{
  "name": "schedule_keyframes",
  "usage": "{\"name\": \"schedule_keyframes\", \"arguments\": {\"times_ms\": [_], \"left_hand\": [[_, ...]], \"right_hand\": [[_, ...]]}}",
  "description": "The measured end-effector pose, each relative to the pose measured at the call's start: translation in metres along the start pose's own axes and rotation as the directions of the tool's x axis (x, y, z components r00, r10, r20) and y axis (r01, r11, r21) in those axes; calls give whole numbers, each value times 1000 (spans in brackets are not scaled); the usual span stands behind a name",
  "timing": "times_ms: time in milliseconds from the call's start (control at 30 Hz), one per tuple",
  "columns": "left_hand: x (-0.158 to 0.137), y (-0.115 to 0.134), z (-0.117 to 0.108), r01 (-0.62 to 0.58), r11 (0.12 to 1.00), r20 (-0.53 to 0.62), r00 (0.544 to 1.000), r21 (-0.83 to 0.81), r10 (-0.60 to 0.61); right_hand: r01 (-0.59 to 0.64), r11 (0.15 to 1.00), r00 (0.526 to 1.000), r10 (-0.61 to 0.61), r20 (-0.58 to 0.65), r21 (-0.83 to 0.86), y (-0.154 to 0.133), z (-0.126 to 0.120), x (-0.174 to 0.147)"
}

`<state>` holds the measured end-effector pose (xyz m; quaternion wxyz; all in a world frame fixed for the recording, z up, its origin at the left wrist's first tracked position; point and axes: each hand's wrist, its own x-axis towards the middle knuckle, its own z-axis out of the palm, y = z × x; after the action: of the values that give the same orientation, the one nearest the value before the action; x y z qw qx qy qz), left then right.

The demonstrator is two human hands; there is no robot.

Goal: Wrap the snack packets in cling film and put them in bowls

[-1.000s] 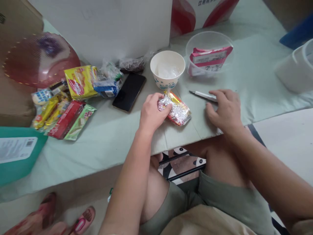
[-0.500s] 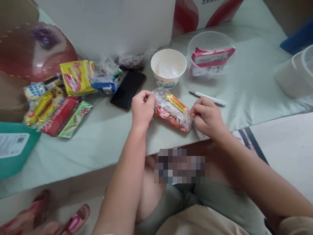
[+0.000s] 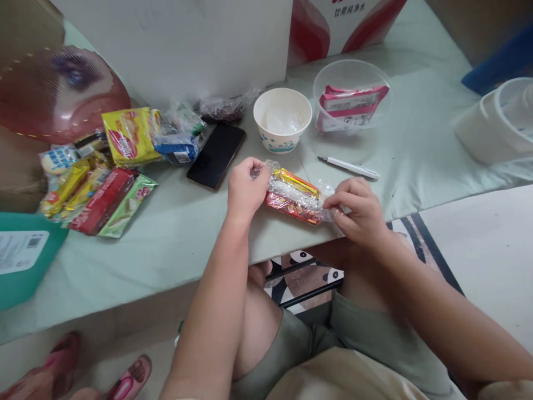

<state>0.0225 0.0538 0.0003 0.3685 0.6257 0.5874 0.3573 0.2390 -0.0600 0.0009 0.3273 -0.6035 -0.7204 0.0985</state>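
Observation:
My left hand (image 3: 249, 188) pinches one end of a clear plastic wrap (image 3: 293, 193) near the table's front edge. At the other end, my right hand (image 3: 355, 210) has its fingers closed on the gathered plastic. Under the film lie red snack packets (image 3: 291, 209) and a yellow-orange snack packet (image 3: 300, 181), side by side. Just behind them stand a paper cup (image 3: 282, 123) with something clear and white inside, and a white pen (image 3: 348, 166). A black phone (image 3: 216, 155) lies beyond my left hand.
Several wrapped snacks (image 3: 104, 197) are piled at the left, by a teal container (image 3: 29, 261) and a pinkish ribbed plastic item (image 3: 95, 94). A clear bowl (image 3: 325, 83) holds pink packets (image 3: 353, 105). A white box (image 3: 175, 44) stands behind; whitish plastic containers (image 3: 478, 130) are at right.
My right hand has shifted slightly right and down, pulling the plastic end out. The wrapped packets lie flatter, and the film looks tighter around them. The view has shifted a little.

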Motion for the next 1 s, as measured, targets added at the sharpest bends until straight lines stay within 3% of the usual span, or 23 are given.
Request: {"name": "schedule_keyframes", "arguments": {"times_ms": [133,233,300,400,467,533,600,700,833,900,1000], "left_hand": [[2,-6,-1,37,999,-107,993,-37,-41],[4,-11,-4,66,997,-147,987,-36,-70],[4,-11,-6,59,998,-175,983,-15,-61],[2,-7,-8,-96,993,-152,983,65,105],[-1,-3,-9,-241,960,-17,969,138,246],[-2,-1,-8,-313,928,126,948,199,293],[-2,0,-8,-306,924,172,947,230,271],[1,3,-7,-279,942,85,960,185,268],[6,8,-4,-234,969,-45,970,80,238],[9,10,-2,-178,984,-95,979,31,180],[16,8,3,-117,993,-169,979,-19,112]], "right_hand": [[-177,979,977,162,-141,-104,15,-15,-9],[-346,917,915,282,-289,-199,23,-24,-13],[-381,898,890,291,-351,-221,22,-26,-13],[-230,954,947,173,-270,-195,10,-22,-7],[-124,976,985,99,-144,-177,2,-16,0],[-131,971,989,115,-88,-201,-2,-9,11],[-208,946,975,181,-127,-250,-1,-8,23],[-268,915,956,212,-204,-301,1,-17,46],[-257,904,928,131,-350,-343,-16,-35,72],[-154,934,933,30,-358,-323,-30,-33,74],[122,976,980,-147,-135,-179,-44,-9,65]]}}
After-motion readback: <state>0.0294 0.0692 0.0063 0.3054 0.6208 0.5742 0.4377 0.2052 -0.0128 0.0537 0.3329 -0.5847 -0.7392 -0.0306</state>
